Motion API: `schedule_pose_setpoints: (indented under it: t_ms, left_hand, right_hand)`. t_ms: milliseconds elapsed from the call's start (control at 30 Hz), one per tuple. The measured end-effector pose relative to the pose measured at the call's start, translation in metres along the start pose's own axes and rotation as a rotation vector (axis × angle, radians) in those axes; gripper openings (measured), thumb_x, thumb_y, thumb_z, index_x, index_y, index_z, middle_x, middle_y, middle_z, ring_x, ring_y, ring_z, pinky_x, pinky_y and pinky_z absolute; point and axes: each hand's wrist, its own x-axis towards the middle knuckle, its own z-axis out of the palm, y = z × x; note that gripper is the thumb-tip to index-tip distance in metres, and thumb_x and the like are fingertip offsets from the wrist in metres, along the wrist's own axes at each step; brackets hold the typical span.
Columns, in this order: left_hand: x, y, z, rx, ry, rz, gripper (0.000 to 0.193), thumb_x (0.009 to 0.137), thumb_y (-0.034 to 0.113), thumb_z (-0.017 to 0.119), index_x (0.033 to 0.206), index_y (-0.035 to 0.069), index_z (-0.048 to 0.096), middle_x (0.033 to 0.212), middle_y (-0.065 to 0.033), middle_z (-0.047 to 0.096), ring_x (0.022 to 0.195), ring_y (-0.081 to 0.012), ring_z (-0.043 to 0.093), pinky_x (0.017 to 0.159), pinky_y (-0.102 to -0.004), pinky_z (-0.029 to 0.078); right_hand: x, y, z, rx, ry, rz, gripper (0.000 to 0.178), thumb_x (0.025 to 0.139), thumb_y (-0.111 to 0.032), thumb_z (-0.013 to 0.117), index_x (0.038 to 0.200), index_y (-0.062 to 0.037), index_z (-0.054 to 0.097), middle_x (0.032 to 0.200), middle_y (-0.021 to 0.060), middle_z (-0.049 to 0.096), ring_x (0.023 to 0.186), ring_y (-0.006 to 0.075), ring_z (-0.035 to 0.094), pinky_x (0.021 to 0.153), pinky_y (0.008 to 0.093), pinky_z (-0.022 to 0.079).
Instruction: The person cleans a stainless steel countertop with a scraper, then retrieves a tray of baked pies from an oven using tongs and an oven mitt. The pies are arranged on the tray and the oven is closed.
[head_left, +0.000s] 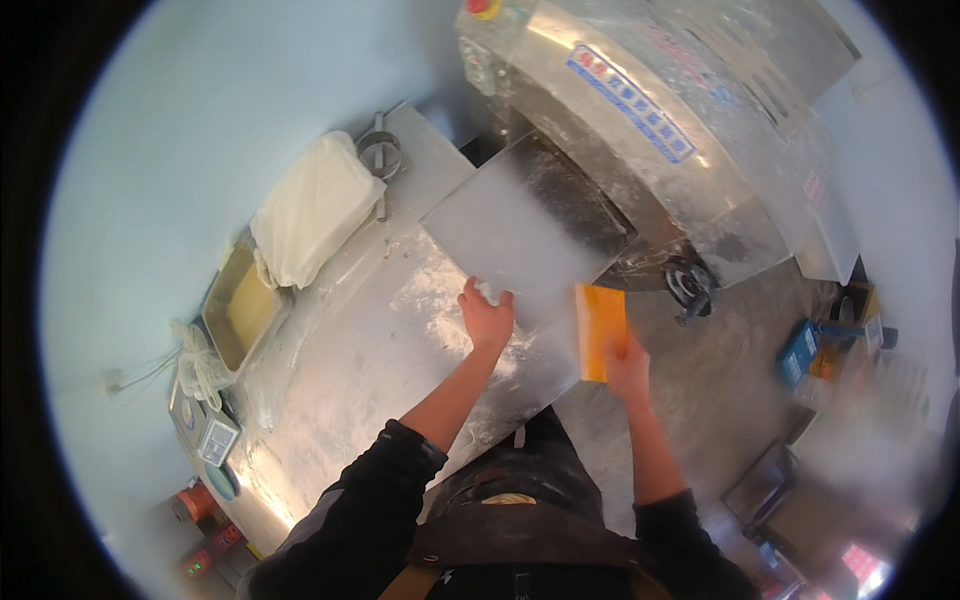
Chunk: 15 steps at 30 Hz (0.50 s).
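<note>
My right hand (pixel 628 368) grips a flat orange-yellow dough scraper (pixel 602 325) with a paler strip along its left side. The scraper is held up at the right edge of the metal worktable (pixel 340 340). Over a flour-dusted patch of that table, my left hand (pixel 486 318) is curled, fingers and thumb around a small white lump (pixel 488 292). Whether the lump is dough or pressed flour, I cannot tell. Loose white flour (pixel 440 290) lies on the metal beside the left hand.
A large steel machine (pixel 640 110) with a flat metal plate (pixel 510 220) stands ahead. Along the table's left side are a white plastic-covered block (pixel 315 210), a metal pan (pixel 240 300) with yellowish contents, a round sieve (pixel 379 155) and a small scale (pixel 217 441). Boxes (pixel 798 353) stand at the right.
</note>
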Motion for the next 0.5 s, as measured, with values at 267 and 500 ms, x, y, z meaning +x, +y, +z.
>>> schedule_pose_setpoints:
  t_ms: [267, 500]
  left_hand:
    - [0.022, -0.021, 0.023, -0.023, 0.143, -0.113, 0.060, 0.095, 0.021, 0.065, 0.150, 0.005, 0.048, 0.123, -0.0190, 0.074, 0.117, -0.0397, 0.070, 0.104, -0.0498, 0.053]
    - [0.028, -0.027, 0.023, -0.210, 0.148, -0.242, 0.047, 0.099, 0.018, 0.058, 0.144, 0.006, 0.053, 0.105, -0.0152, 0.077, 0.094, -0.0297, 0.076, 0.088, -0.0445, 0.059]
  right_hand:
    - [0.007, -0.008, -0.004, 0.133, -0.082, -0.044, 0.034, 0.100, -0.026, 0.071, 0.123, -0.0014, 0.071, 0.099, 0.0273, 0.076, 0.093, 0.0479, 0.074, 0.079, 0.0526, 0.057]
    - [0.143, -0.080, 0.064, -0.219, -0.190, -0.316, 0.037, 0.102, -0.031, 0.067, 0.130, -0.0069, 0.069, 0.110, 0.0229, 0.077, 0.103, 0.0471, 0.072, 0.091, 0.0561, 0.057]
